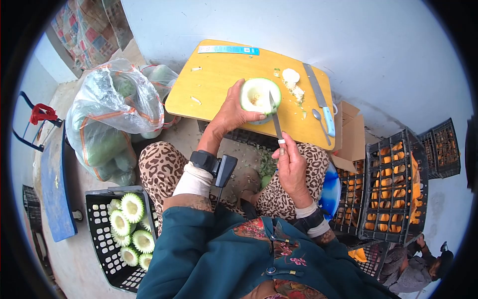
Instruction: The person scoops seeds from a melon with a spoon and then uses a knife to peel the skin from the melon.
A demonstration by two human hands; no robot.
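Observation:
A pale green-white piece of melon or gourd (259, 85), with a hollow in its middle, sits at the front edge of the yellow table (214, 79). My left hand (230, 110) is wrapped round its left side, thumb along the near rim. In my right hand (291, 167) is a narrow knife (277, 123), gripped by its handle and pointing away from me. Its blade overlaps the right part of the hollow and the rim. Pale scraps and seeds (297, 93) lie to the right of the melon piece, beside a round white lump (291, 75).
A large blue-handled knife (318, 92) and a spoon (321, 122) lie at the table's right. Bagged green melons (102, 134) stand left, above a black crate (102, 249) of scalloped melon pieces (143, 241). Crates of orange pieces (391, 184) and another person (413, 269) are right.

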